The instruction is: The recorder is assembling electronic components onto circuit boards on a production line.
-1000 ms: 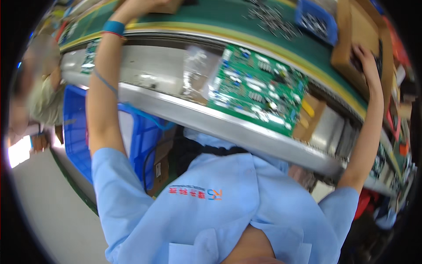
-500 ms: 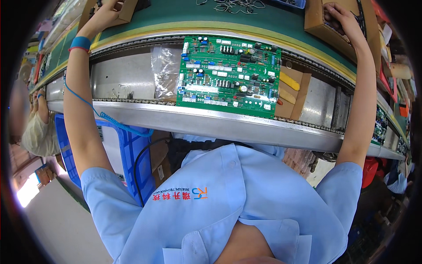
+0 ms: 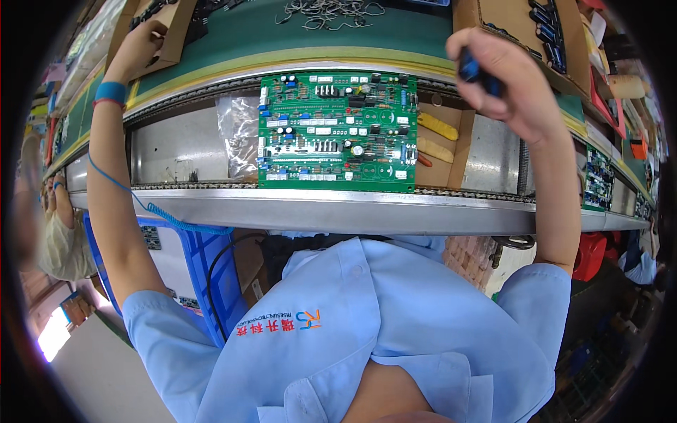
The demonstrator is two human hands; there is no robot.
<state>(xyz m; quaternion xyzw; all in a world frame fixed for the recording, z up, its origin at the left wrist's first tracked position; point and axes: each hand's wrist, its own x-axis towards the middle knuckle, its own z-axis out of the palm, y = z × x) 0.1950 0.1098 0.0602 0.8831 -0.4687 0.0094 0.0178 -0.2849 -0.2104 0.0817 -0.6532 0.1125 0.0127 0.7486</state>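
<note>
My right hand (image 3: 508, 81) is raised over the belt's near edge, its fingers closed round dark blue and black cylindrical capacitors (image 3: 476, 74); how many is hidden. My left hand (image 3: 141, 48) reaches into a cardboard box (image 3: 182, 32) at the upper left, next to small black parts (image 3: 151, 10). Its fingers are curled, and whatever is between them cannot be made out. A green circuit board (image 3: 338, 134) filled with components lies across the two rails, between my arms and touched by neither hand.
Another cardboard box (image 3: 493, 15) at the upper right holds more capacitors (image 3: 550, 32). Wire-legged parts (image 3: 328, 10) lie on the green belt (image 3: 282, 46). A clear plastic bag (image 3: 240, 134) and yellow finger-shaped pieces (image 3: 437, 127) flank the board. A coiled blue cord (image 3: 169, 217) runs from my left wristband (image 3: 111, 92).
My right hand has come out of the right-hand box with capacitors and moved nearer. My left hand stays at its box. The whole view has shifted, with the board now further left.
</note>
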